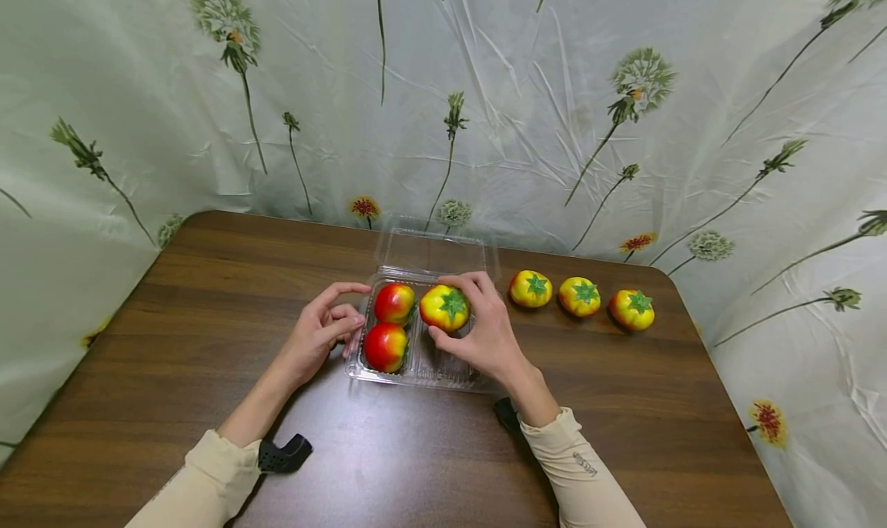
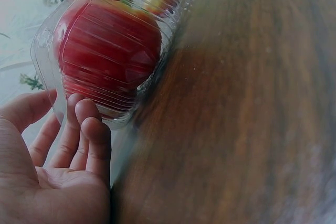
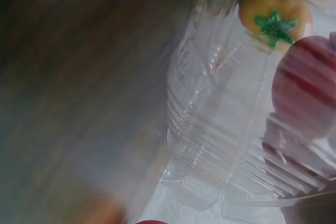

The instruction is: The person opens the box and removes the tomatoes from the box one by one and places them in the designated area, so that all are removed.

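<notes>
The right hand point(image 1: 488, 328) has its fingers pinching a yellow-and-red fruit point(image 1: 443, 309) across its sides, at about twelve and seven o'clock, with the green leaf star facing up. The fruit is over the clear tray point(image 1: 443, 384), toward one o'clock from its middle; whether it touches the base cannot be told. Its gloss suggests a light, stiff imitation with a somewhat slippery skin, so the best hold is round the widest part, lightly, sparing the leaf points. The left hand point(image 1: 315, 332) has its fingers loosely bent and slightly spread at the tray's nine o'clock wall. That thin plastic likely flexes and could crack, so a light touch near the rim should steady it. At nine o'clock inside sit two redder fruits point(image 1: 386, 348), one behind the other. The clear lid point(image 1: 436, 251) lies back at twelve. Toward two to three o'clock, three similar fruits point(image 1: 579, 297) stand in a row on the tabletop point(image 1: 416, 451).
</notes>
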Tool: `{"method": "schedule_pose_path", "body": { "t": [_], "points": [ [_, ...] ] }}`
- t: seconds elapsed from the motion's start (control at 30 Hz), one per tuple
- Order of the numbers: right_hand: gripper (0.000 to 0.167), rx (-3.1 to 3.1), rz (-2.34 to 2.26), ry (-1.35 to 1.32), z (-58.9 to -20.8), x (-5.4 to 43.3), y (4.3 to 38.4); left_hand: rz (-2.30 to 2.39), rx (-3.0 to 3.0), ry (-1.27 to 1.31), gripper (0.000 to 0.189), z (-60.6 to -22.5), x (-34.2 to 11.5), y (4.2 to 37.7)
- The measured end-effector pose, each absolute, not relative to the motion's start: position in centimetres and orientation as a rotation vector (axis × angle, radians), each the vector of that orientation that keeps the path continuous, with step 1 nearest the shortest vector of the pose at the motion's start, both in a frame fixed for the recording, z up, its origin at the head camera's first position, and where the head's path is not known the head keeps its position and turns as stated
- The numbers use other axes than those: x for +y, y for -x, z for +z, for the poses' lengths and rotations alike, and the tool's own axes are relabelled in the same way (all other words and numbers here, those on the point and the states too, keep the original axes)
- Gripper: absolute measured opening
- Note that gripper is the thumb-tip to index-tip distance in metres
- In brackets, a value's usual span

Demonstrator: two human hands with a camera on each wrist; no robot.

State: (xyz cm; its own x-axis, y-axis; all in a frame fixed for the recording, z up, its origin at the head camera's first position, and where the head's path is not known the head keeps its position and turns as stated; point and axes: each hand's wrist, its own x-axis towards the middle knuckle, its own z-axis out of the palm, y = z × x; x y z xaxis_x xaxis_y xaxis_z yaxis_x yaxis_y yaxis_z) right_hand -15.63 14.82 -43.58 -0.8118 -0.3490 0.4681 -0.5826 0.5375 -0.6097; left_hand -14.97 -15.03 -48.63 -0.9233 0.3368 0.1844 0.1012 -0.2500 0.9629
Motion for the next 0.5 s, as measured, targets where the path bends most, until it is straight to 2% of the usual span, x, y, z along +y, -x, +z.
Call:
{"method": "schedule_pose_path", "body": {
  "t": [0.5],
  "points": [
    [0.059, -2.466, 1.136, -0.741, -43.18, 15.07, 15.59, 2.304, 1.821, -0.539, 0.042, -48.88, -15.05, 15.02]
  ]
}}
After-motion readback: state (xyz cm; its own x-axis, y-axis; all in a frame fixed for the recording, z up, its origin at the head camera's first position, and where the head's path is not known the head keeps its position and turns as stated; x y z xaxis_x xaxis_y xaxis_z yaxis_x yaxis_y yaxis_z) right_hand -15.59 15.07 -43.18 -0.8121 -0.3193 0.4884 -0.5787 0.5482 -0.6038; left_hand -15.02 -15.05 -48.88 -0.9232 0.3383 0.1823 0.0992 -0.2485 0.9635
